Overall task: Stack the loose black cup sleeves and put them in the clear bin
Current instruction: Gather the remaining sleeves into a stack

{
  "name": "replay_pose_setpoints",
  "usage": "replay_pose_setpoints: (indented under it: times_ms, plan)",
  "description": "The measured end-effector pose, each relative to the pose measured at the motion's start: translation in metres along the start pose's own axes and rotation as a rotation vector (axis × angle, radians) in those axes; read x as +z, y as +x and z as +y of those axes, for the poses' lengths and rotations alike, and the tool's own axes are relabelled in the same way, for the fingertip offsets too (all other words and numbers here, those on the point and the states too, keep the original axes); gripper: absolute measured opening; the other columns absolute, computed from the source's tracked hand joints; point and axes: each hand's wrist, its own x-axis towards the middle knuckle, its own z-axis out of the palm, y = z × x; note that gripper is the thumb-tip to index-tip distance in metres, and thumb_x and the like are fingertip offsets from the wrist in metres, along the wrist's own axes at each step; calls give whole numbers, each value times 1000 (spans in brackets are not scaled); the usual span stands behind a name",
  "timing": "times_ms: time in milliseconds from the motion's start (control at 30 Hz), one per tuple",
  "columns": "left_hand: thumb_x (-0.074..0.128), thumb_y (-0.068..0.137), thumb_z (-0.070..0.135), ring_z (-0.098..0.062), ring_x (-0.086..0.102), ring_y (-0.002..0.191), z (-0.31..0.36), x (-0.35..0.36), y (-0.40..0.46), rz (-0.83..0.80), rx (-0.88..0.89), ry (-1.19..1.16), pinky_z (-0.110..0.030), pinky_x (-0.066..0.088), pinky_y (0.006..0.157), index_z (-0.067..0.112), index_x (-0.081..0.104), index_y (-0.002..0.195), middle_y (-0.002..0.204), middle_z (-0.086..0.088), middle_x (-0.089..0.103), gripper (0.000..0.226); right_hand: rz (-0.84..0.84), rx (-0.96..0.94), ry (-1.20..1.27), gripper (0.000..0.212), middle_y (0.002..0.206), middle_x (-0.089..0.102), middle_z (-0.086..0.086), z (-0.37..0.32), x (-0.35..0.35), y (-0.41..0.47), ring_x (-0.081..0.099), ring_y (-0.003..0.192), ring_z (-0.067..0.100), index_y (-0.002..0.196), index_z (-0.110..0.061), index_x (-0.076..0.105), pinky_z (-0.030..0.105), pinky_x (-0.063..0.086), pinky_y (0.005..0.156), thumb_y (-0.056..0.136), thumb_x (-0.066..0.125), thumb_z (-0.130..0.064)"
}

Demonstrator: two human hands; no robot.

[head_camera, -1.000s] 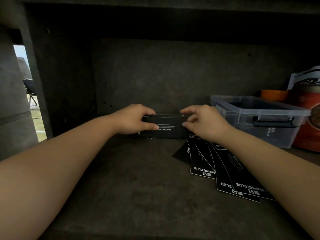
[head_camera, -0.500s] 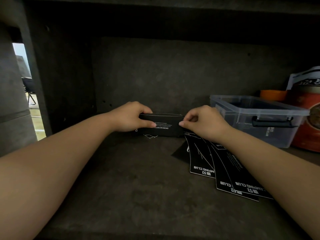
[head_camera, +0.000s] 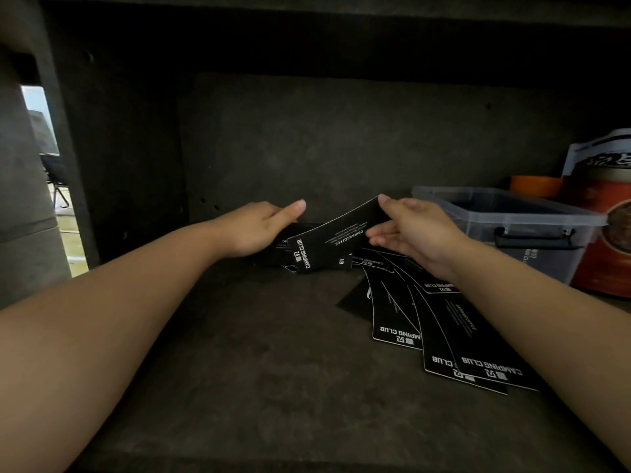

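Compared with half a second earlier, when both hands were pressing one compact stack together at the middle of the frame, the right hand (head_camera: 415,233) is now lifting a single black sleeve (head_camera: 336,235) up and tilting it, pinching its upper right end between thumb and fingers. The left hand (head_camera: 259,228) is holding the gathered stack (head_camera: 285,242) just left of centre; its fingers are curling around the stack's far side while the index finger is pointing out straight. The tilted sleeve is overlapping the stack's right end, so it is probably being squared onto the pile, which suggests the stacking step is under way, not finished.

More loose sleeves (head_camera: 444,322) are lying fanned on the shelf (head_camera: 239,370) in the lower right of the frame, partly under the right forearm, so several are left to collect.

The clear bin (head_camera: 532,230) is sitting at the right of the frame, just beyond the right hand. Its lid is off; its inside is dim, and no sleeves are showing in it. Behind it, at the right edge, an orange container (head_camera: 536,186) and a red printed package (head_camera: 611,247) are standing.
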Motion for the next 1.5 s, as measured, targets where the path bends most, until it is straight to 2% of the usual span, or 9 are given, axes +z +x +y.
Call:
replay_pose_setpoints:
  times_ms: [133, 267, 367, 533, 633, 833, 1033, 1300, 1500]
  plan:
    - [17, 92, 67, -11, 59, 106, 2, 0, 0, -9, -23, -21, -27, 38, 93, 23, 70, 108, 109, 7, 67, 71, -17, 21, 55, 33, 84, 71, 12, 1, 2, 3, 71, 82, 22, 87, -13, 55, 27, 57, 67, 90, 60, -45]
    - [15, 79, 76, -7, 63, 99, 0, -2, 0, -14, -2, -33, -31, 42, 100, 26, 73, 98, 101, 9, 71, 79, -44, -56, -187, 19, 101, 65, 9, 9, 4, 6, 66, 96, 22, 99, -17, 63, 36, 53, 92, 83, 71, -10]
    - [17, 79, 76, -9, 62, 105, 0, 0, 0, -10, 22, -20, -31, 41, 101, 27, 73, 102, 108, 8, 71, 78, -20, -164, -358, 32, 85, 64, 1, 11, 4, 4, 65, 78, 8, 108, -24, 66, 19, 50, 77, 79, 76, -11]
    - [37, 74, 78, 0, 61, 98, 0, -2, -2, -80, 12, -45, -25, 45, 89, 33, 70, 107, 104, 16, 69, 65, 122, -356, -685, 17, 67, 67, -9, 11, 5, 4, 61, 63, -2, 71, -26, 64, 14, 40, 56, 74, 81, -24]
    - [57, 84, 61, -2, 62, 92, -4, -2, 1, -87, 54, 77, -25, 48, 82, 35, 67, 99, 97, 14, 69, 32, 88, -405, -722, 22, 64, 67, -10, 14, 8, 6, 57, 55, -9, 70, -26, 61, 4, 35, 49, 73, 82, -23]
    - [64, 93, 27, -1, 60, 95, -12, -1, 9, -23, 87, 111, -25, 47, 85, 39, 62, 104, 101, 16, 66, 16, -4, -251, -890, 39, 105, 66, -4, 16, -3, 13, 63, 104, 13, 113, -25, 64, 25, 49, 90, 78, 77, -13]
    - [58, 96, 18, -5, 58, 109, -14, 0, 9, -60, 102, 61, -28, 45, 98, 36, 60, 119, 116, 14, 64, 29, -120, -48, -1219, 58, 140, 50, 5, 18, -11, 10, 48, 127, 21, 138, -18, 48, 32, 40, 102, 89, 62, -47]
    - [52, 99, 35, -12, 61, 87, -13, -4, 9, 229, 71, 103, -28, 46, 72, 26, 63, 103, 95, 5, 64, 15, -180, -39, -1253, 75, 141, 48, 6, 21, -8, 11, 48, 127, 24, 144, -19, 36, 31, 39, 99, 84, 59, -59]
    - [51, 100, 31, -12, 58, 82, -16, -12, 9, 375, 17, 68, -27, 40, 67, 19, 65, 104, 93, 2, 63, 18, -178, -288, -1205, 52, 95, 63, -13, 15, -2, 10, 60, 103, 9, 121, -34, 56, 35, 46, 96, 75, 78, -43]
